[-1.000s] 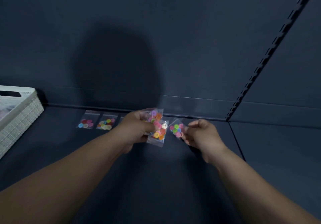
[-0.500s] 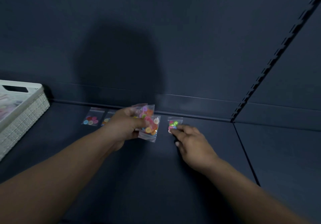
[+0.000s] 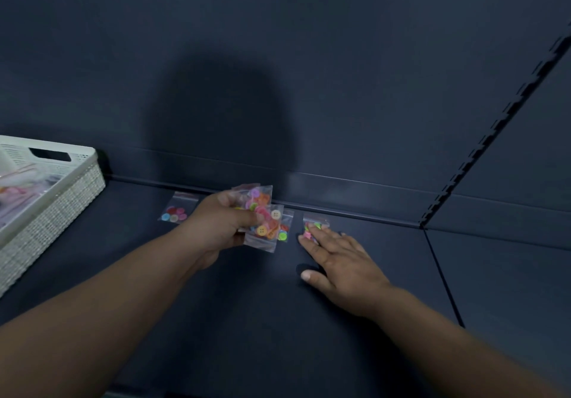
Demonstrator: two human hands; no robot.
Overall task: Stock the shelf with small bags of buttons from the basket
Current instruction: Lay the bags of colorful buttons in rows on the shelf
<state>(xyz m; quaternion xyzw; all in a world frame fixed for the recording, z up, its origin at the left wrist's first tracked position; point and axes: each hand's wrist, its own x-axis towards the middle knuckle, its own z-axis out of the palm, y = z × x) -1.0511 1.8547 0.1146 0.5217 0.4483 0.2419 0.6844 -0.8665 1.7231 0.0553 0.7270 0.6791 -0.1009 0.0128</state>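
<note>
One laid bag (image 3: 176, 212) rests right of the basket (image 3: 77, 187); further right the left hand (image 3: 221, 226) grips a bunch of bags (image 3: 262, 215). Just right of the bunch the right hand (image 3: 343, 258) lies flat on the shelf (image 3: 309, 351), fingertips pressing the newest bag (image 3: 315, 220), which it pinched in midair a second ago.

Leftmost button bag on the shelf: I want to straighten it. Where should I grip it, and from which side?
Probably the near end, from above and in front. The leftmost bag lies flat on the shelf, buttons bunched into a lump there; its empty sealed strip points toward the back wall.
</note>
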